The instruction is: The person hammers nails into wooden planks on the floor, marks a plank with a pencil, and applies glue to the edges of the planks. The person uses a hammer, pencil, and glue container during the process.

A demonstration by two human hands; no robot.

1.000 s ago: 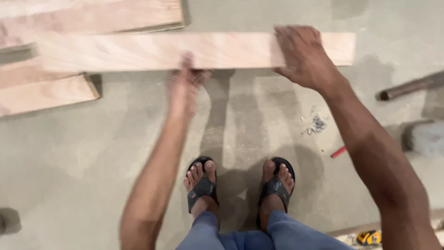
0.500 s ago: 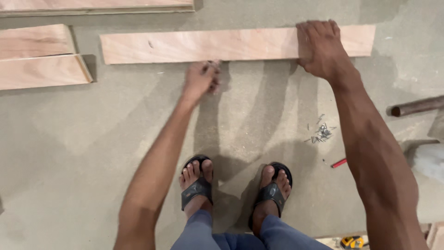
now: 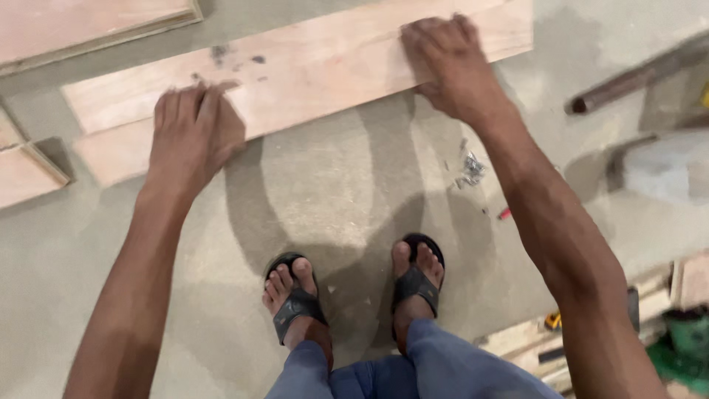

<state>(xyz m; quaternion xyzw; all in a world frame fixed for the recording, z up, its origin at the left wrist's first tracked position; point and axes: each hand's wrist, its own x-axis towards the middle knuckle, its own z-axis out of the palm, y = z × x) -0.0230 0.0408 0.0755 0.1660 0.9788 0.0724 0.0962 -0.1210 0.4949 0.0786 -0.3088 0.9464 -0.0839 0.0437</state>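
Observation:
A long pale wooden board (image 3: 310, 70) lies tilted above the concrete floor, its right end higher in the picture. My left hand (image 3: 193, 133) lies flat on the board's lower left part, fingers together over its near edge. My right hand (image 3: 447, 63) grips the board near its right end, fingers on top and thumb at the near edge. My two feet in black sandals (image 3: 354, 292) stand on the floor below the board.
More wooden boards lie at the top left (image 3: 88, 26) and at the left edge (image 3: 26, 174). A dark metal pipe (image 3: 635, 74) lies at the right. A small heap of metal bits (image 3: 470, 170) and a red piece (image 3: 504, 213) sit on the floor. Wood pieces and tools are at bottom right.
The board has come nearer and tilted, its left end lower. My left hand moved from the board's near edge onto its left part. My right hand kept its hold near the right end.

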